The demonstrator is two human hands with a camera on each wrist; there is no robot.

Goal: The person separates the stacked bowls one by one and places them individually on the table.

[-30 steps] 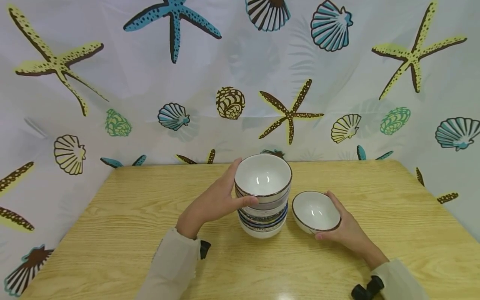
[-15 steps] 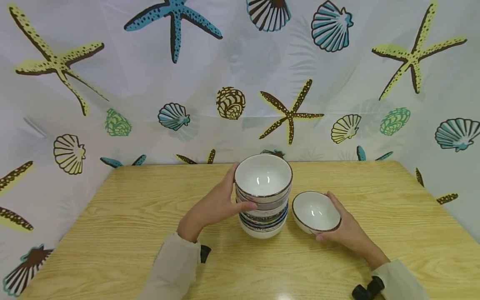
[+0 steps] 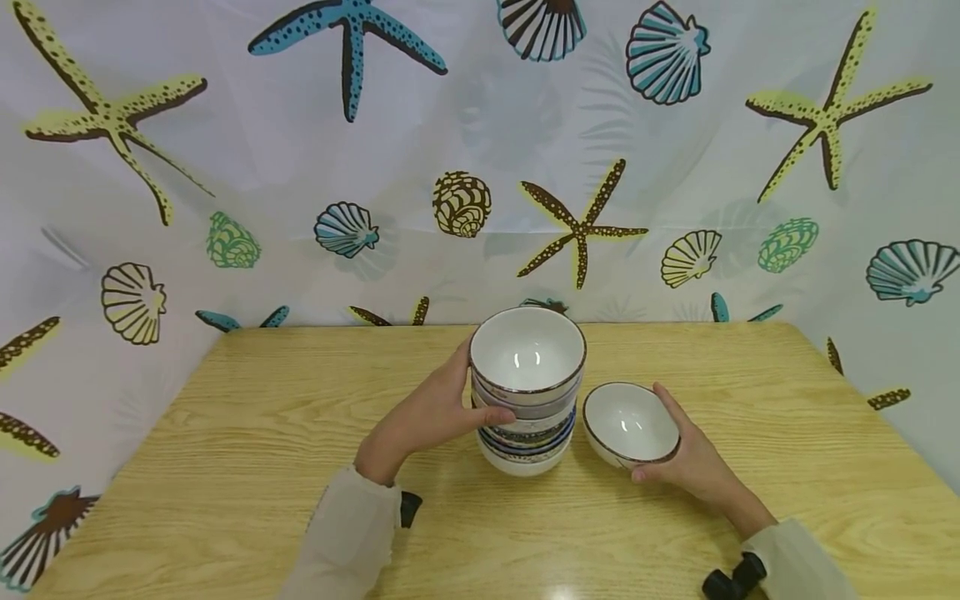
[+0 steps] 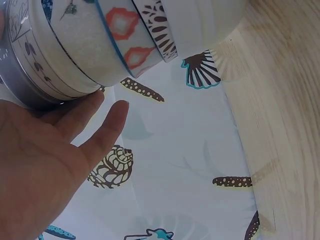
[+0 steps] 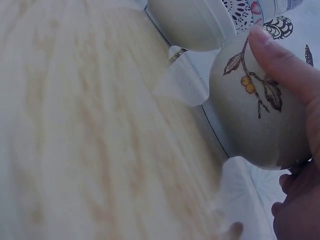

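Near the middle of the table stands a tall stack of bowls (image 3: pixel 527 440), several nested together, with patterned sides and a white top bowl (image 3: pixel 527 352) with a dark rim. My left hand (image 3: pixel 431 400) grips the upper stack from the left, thumb across the front; its other fingers are mostly behind the bowls. In the left wrist view, fingertips (image 4: pixel 117 112) lie near the bowls' sides. Right of the stack, my right hand (image 3: pixel 693 458) holds a smaller white bowl (image 3: pixel 628 423) by its side. The right wrist view shows leaves and orange berries painted on this bowl (image 5: pixel 260 100).
The wooden table (image 3: pixel 285 467) extends to both sides and in front of the bowls. Behind it hangs a white cloth (image 3: pixel 420 150) printed with starfish and shells. The small bowl sits close beside the stack.
My left hand has slid slightly lower on the stack, its thumb now a little further down. The right hand and the small bowl stay in about the same place.
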